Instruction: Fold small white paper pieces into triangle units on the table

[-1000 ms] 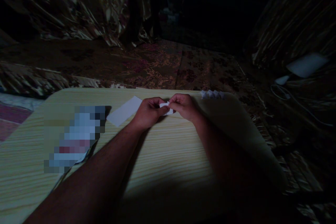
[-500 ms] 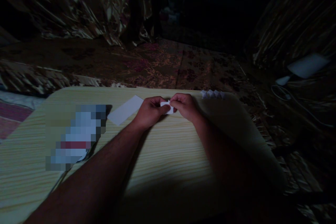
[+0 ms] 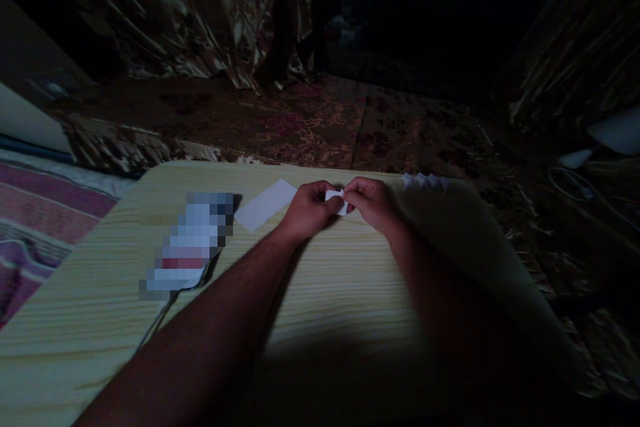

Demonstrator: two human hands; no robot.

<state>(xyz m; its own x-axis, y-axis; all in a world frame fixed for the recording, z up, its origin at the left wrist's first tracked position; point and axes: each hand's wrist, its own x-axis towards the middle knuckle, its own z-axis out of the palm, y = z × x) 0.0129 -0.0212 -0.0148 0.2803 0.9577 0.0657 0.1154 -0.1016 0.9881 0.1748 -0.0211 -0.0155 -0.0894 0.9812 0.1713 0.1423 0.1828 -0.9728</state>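
Note:
A small folded piece of white paper (image 3: 336, 201) is held between my two hands over the far half of the table. My left hand (image 3: 314, 208) grips its left side, the thumb pressed flat across the front. With thumb and fingertips, my right hand (image 3: 369, 200) pinches its right edge. The fingers behind the paper are mostly hidden. A flat white paper strip (image 3: 266, 204) lies just left of my left hand. Several small folded white paper pieces (image 3: 425, 181) stand in a row near the far right edge, beyond my right hand.
The pale wood-grain table (image 3: 320, 307) fills the front. At its left lies a blurred-out phone-like device (image 3: 193, 237) with a cable (image 3: 150, 330). A patterned brown covered ledge (image 3: 300, 121) runs behind. A white device (image 3: 617, 132) with a cord is at the right.
The whole view has swung left, so everything sits farther right in the picture. Both hands keep their hold on the folded paper, with barely any visible finger movement.

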